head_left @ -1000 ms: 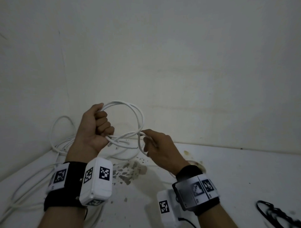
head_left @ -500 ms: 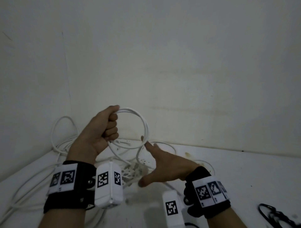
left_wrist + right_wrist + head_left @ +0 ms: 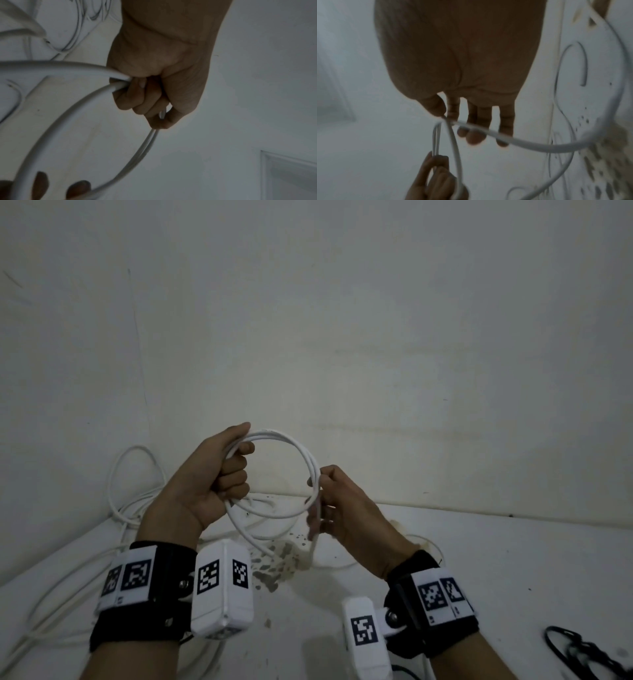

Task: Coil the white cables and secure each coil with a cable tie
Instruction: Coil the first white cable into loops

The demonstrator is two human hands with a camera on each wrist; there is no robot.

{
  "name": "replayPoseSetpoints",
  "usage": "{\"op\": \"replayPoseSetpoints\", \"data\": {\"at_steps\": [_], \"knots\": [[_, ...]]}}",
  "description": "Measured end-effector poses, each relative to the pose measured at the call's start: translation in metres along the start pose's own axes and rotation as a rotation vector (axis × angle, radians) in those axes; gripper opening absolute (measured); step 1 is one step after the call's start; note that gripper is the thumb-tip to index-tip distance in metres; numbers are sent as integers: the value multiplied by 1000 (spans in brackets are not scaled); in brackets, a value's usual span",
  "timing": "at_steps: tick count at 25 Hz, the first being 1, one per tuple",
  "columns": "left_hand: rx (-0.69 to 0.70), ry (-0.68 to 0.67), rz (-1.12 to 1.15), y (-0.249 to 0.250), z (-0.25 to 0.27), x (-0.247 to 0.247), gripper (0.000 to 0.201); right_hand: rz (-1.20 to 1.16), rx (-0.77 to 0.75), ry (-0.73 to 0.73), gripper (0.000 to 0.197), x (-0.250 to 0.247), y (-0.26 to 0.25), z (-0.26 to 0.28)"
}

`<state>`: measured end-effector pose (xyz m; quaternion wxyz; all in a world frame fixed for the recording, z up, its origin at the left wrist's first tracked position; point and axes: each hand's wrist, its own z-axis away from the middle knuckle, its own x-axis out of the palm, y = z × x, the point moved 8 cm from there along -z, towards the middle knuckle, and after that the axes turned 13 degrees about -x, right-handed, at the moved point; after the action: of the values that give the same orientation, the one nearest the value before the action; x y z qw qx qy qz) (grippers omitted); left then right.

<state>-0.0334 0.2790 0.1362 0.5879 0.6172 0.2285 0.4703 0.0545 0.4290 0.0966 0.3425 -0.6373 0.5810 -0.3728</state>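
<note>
Gripping the white cable coil (image 3: 274, 440), the left hand (image 3: 209, 481) is fisted; its far side is pinched by the right hand (image 3: 342, 508), above the table (image 3: 513, 559).

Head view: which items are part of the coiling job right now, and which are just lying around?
In the job:
- white cable coil
- left hand, gripping the coil
- right hand, pinching the coil's far side
- loose white cable on the surface

Lying about:
- black item, bottom right, too blurred to identify
- stained patch on the surface

Head view from above and behind both wrists, facing a wall corner, wrist views close along each palm, all sharing the round white cable coil (image 3: 301, 455).
</note>
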Motion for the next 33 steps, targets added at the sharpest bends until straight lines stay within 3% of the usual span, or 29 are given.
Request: {"op": "replayPoseSetpoints", "data": {"at_steps": [3, 6, 12, 15, 17, 22, 26, 33], "knots": [[20, 112, -92, 4, -1, -16, 43, 309, -79, 116, 21, -23, -2, -3], [42, 202, -195, 2, -5, -18, 44, 394, -107, 252, 24, -46, -6, -2], [-23, 142, -228, -11, -12, -5, 49, 518, -124, 411, 26, -52, -10, -1], [-62, 81, -257, -17, -12, -1, 49, 421, -20, 346, 20, -42, 2, -1], [-91, 35, -303, -23, -11, 6, 47, 519, 24, 284, 12, -37, 3, -3], [-105, -8, -336, -29, -11, 21, 44, 579, -110, 197, 29, -25, -20, -7], [-107, -35, -425, -29, -8, 22, 49, 671, -114, 189, 39, -28, -27, -4], [-163, -136, -529, -36, 1, 35, 67, 618, -20, 124, 43, -23, -29, -4]]}}
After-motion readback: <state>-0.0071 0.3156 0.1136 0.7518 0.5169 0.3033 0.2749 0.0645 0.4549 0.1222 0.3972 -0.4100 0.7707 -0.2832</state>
